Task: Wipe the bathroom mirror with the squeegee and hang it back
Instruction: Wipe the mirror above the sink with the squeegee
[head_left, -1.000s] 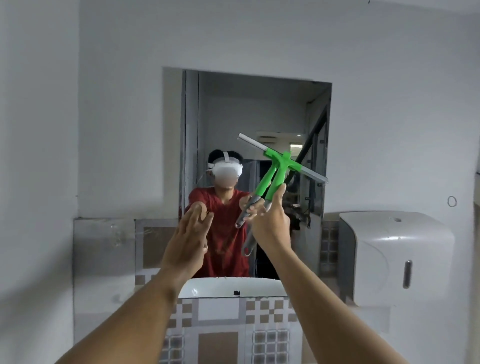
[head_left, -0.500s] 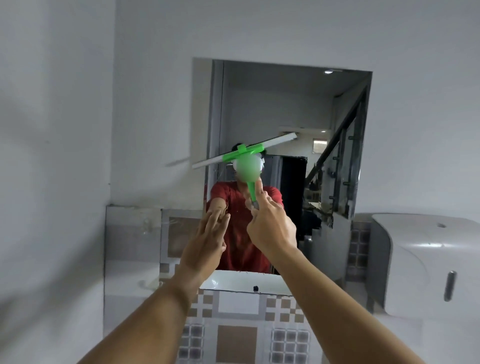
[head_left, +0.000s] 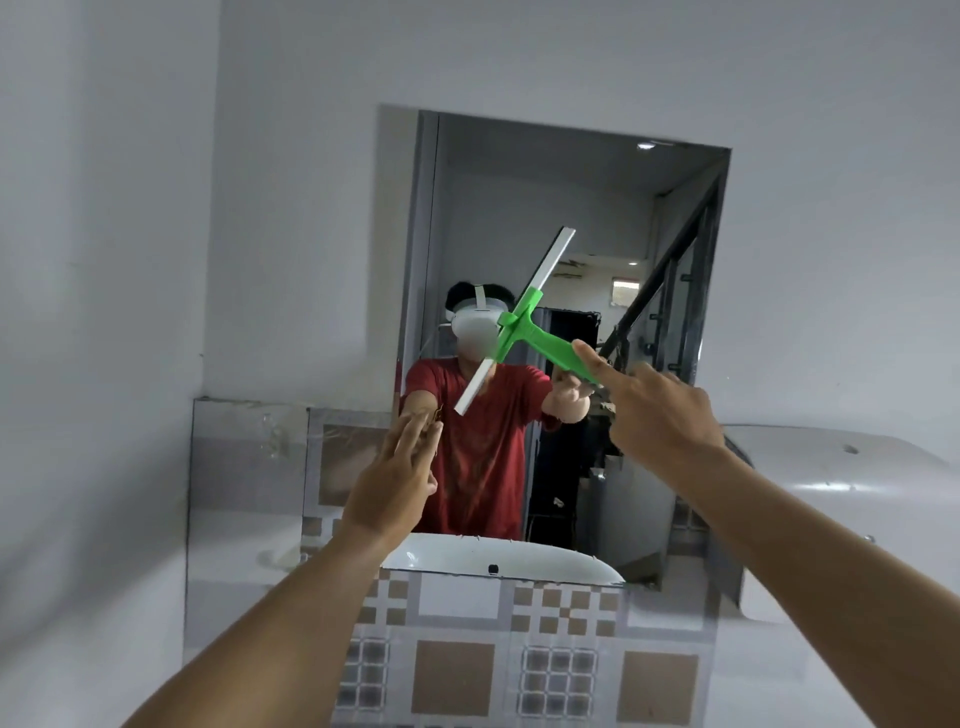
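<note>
A frameless mirror (head_left: 519, 208) hangs on the white wall ahead. My right hand (head_left: 654, 410) grips the green handle of a squeegee (head_left: 524, 322), index finger stretched along it. Its white blade lies steeply slanted against the middle of the glass, upper end to the right. My left hand (head_left: 397, 478) is raised near the mirror's lower left part, fingers apart, holding nothing. The glass reflects a person in a red shirt.
A white wall-mounted dispenser (head_left: 831, 519) sits right of the mirror. Below the mirror runs a patterned brown and white tile band (head_left: 519, 665). A shiny panel (head_left: 244, 493) covers the wall at lower left. A white basin shows reflected at the mirror's bottom edge.
The squeegee blade has turned from nearly level to steeply slanted, and my right hand has moved right. The view has shifted, with the mirror now further right. My left hand stays raised and open.
</note>
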